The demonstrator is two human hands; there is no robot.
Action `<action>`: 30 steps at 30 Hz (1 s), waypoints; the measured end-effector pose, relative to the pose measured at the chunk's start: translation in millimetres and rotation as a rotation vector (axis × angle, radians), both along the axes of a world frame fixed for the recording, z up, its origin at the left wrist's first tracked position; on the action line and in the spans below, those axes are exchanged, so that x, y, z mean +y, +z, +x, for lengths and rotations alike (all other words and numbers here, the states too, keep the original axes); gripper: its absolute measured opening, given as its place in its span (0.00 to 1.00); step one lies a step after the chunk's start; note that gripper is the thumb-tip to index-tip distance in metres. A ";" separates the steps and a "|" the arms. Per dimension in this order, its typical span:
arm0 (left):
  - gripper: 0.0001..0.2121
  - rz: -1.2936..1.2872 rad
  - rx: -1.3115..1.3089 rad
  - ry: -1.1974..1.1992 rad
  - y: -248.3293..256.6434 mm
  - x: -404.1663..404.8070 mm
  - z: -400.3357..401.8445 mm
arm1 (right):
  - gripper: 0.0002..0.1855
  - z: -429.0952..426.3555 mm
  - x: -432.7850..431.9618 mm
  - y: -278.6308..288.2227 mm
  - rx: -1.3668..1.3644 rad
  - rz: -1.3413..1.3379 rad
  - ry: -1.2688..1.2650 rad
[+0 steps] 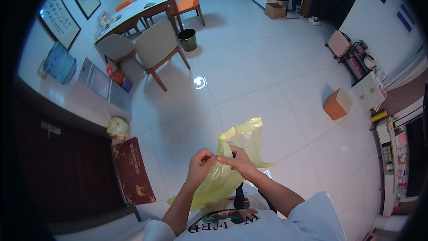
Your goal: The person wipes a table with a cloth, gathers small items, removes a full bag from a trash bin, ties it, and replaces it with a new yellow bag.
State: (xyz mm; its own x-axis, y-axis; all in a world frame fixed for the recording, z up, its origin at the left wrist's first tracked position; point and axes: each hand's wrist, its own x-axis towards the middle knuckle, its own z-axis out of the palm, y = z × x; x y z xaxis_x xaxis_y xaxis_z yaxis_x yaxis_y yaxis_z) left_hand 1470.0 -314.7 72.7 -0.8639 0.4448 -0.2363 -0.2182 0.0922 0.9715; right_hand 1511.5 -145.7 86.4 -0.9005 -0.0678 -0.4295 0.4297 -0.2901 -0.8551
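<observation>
A thin, translucent yellow plastic bag [242, 134] hangs unfilled in front of my body, with part of it fanned out beyond my hands and part draped towards my shirt. My left hand [201, 164] pinches the bag's edge between thumb and fingertips. Close beside it, my right hand [238, 162] grips the same stretch of plastic, thumb on top and fingers partly behind the film. The two thumbs nearly meet. Folds hide whether the bag's mouth is parted.
A dark green waste bin [187, 40] stands by a grey chair [158, 48] and the dining table [137, 11]. At left, a tied yellow bag [118, 129] rests near a red doormat [133, 174]. An orange stool [337, 103] and a pink suitcase [338, 44] are to the right.
</observation>
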 end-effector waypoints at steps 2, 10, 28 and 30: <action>0.06 -0.023 0.049 0.023 -4.1 3.9 -43.6 | 0.09 -45.3 1.0 -9.3 0.019 -0.005 -0.020; 0.07 -0.004 0.092 -0.049 -2.8 -0.6 -235.1 | 0.08 -216.5 4.8 -1.0 -0.010 -0.086 -0.111; 0.04 0.294 -0.154 0.481 -39.7 51.8 -604.1 | 0.15 -496.7 189.2 -36.0 0.231 0.476 -0.397; 0.03 0.334 -0.246 0.582 -54.8 38.1 -655.3 | 0.15 -532.8 239.4 -48.7 0.346 0.844 -0.424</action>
